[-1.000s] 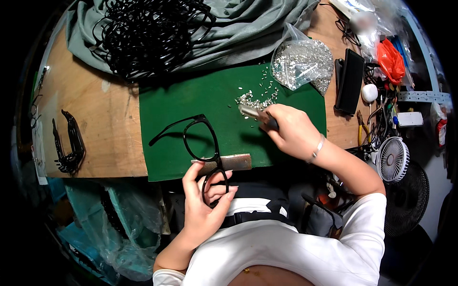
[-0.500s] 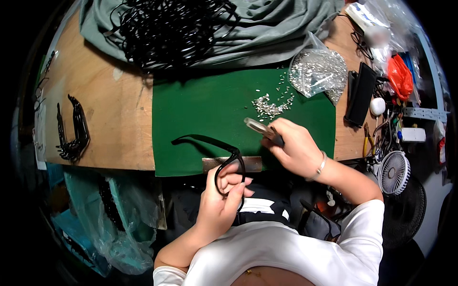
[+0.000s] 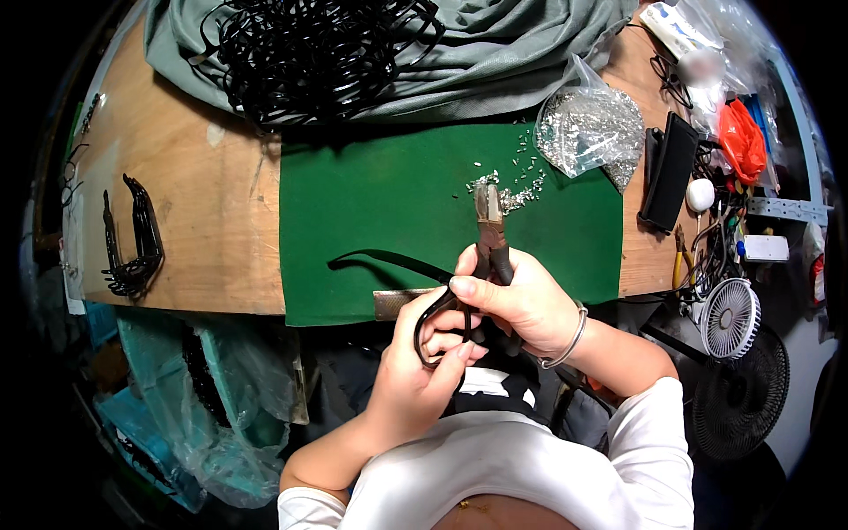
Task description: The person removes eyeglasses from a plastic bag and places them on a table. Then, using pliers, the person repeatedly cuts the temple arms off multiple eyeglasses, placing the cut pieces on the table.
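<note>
The black glasses frame (image 3: 411,262) is smooth and glossy, with a rounded rim and one long, gently curved temple reaching out to the left over the near part of a matte green mat (image 3: 371,194). The left hand (image 3: 411,375) has its fingers closed around the front, thumb against the rim and fingertips showing through the opening. The right hand (image 3: 539,305) is wrapped around pliers (image 3: 491,231) with dark handles and a worn, brownish metal head; its thumb lies at the corner where temple meets front. The frame is held tilted at the mat's near edge and looks whole where visible, its lower part hidden by fingers. The pliers' tips reach a scatter of small shiny metal pieces (image 3: 521,201); whether they grip one, I cannot tell. Beside the frame lies a rough-textured metal bar (image 3: 389,305); farther off, a clear plastic bag (image 3: 579,132) bulges with similar pieces.
</note>
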The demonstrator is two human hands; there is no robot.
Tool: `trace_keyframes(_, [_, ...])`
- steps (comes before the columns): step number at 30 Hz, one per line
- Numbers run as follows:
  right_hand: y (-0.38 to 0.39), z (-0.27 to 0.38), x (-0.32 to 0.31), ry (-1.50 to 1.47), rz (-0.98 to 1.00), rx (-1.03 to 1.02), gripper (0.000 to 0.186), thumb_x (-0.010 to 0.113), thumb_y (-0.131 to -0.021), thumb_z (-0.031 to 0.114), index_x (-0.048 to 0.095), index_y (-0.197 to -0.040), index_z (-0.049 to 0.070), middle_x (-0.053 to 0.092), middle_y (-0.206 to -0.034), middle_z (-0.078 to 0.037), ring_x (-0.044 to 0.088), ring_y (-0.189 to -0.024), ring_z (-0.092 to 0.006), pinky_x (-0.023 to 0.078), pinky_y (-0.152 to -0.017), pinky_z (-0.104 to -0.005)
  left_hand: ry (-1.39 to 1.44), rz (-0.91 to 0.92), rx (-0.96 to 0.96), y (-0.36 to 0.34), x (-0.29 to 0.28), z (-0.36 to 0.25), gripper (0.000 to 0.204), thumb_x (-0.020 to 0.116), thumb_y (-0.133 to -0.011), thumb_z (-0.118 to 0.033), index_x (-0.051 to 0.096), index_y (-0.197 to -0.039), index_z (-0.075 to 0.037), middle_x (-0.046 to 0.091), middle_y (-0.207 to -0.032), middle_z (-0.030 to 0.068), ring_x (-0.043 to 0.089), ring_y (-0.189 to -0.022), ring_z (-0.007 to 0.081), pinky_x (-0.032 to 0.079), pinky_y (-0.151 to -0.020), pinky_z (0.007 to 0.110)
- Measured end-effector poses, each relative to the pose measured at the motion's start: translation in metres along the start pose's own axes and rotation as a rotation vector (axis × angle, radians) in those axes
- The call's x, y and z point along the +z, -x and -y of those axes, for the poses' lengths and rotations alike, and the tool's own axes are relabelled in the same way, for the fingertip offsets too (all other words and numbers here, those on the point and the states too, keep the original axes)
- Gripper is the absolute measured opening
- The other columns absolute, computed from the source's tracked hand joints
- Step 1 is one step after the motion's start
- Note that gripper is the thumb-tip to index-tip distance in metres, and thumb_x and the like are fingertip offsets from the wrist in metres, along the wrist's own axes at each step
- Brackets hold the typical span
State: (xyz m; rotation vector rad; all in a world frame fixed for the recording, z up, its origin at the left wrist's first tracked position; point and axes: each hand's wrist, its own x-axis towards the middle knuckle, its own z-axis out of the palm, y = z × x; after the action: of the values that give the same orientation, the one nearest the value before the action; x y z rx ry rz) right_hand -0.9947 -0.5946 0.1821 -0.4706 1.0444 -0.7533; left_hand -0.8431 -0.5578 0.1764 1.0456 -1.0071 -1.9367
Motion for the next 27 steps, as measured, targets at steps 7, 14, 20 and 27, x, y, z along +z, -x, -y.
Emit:
trace_keyframes(7, [0.006, 0.004, 0.001, -0.125, 0.175, 0.093, 0.024, 0.060, -0.080, 0.029, 0.050, -0.080, 0.008, 0.050, -0.060, 0.002, 0.040, -0.045, -0.0014, 0.026, -0.038, -0.0148, 0.295, 0.139, -0.134, 0.006, -0.007, -0.028, 0.049, 0.046, -0.080, 0.008, 0.025, -0.123, -0.002, 0.051, -0.100, 0.0160, 0.059, -0.075, 0.0169, 0.049, -0.069, 0.028])
trace_keyframes(14, [0.011, 0.020, 0.001, -0.008, 0.201, 0.034, 0.021, 0.059, -0.081, 0.023, 0.049, -0.084, 0.006, 0.052, -0.067, 0.001, 0.047, -0.054, -0.0042, 0.035, -0.047, -0.0169, 0.280, 0.091, -0.139, 0.008, -0.004, -0.028, 0.049, 0.048, -0.078, 0.009, 0.027, -0.122, -0.002, 0.053, -0.098, 0.0166, 0.059, -0.073, 0.0173, 0.049, -0.068, 0.028])
trace_keyframes(20, [0.014, 0.020, 0.004, 0.137, 0.070, -0.088, 0.017, 0.059, -0.081, 0.016, 0.048, -0.086, 0.004, 0.053, -0.072, -0.001, 0.050, -0.061, -0.0059, 0.041, -0.056, -0.0190, 0.142, 0.085, -0.052, 0.006, 0.001, -0.024, 0.048, 0.045, -0.080, 0.009, 0.025, -0.123, -0.001, 0.050, -0.100, 0.0161, 0.057, -0.076, 0.0132, 0.048, -0.071, 0.025])
trace_keyframes(27, [0.011, 0.021, 0.006, 0.067, 0.110, 0.013, 0.019, 0.060, -0.081, 0.016, 0.049, -0.088, 0.002, 0.052, -0.075, -0.001, 0.050, -0.066, -0.0057, 0.042, -0.061, -0.0204, 0.201, 0.098, -0.107, 0.006, -0.004, -0.028, 0.049, 0.045, -0.080, 0.009, 0.025, -0.123, -0.001, 0.050, -0.099, 0.0154, 0.057, -0.076, 0.0134, 0.048, -0.070, 0.025])
